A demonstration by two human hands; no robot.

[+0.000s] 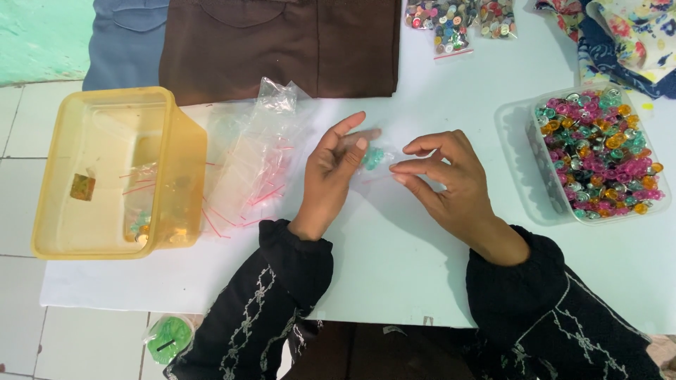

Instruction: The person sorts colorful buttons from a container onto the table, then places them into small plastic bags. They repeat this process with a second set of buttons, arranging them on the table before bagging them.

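On the left edge of the white table (394, 260) sits a yellow plastic tub (113, 172), and a loose heap of small clear bags (250, 165) lies just beside it. Near the middle, the left hand (334, 172) is half curled, its fingertips pinching a small clear bag of green buttons (372, 157). The right hand (443, 176) meets it from the other side, thumb and forefinger pressed on the bag's edge. Farther right stands a clear tray of coloured buttons (598, 151). Brown cloth (282, 46) lies behind.
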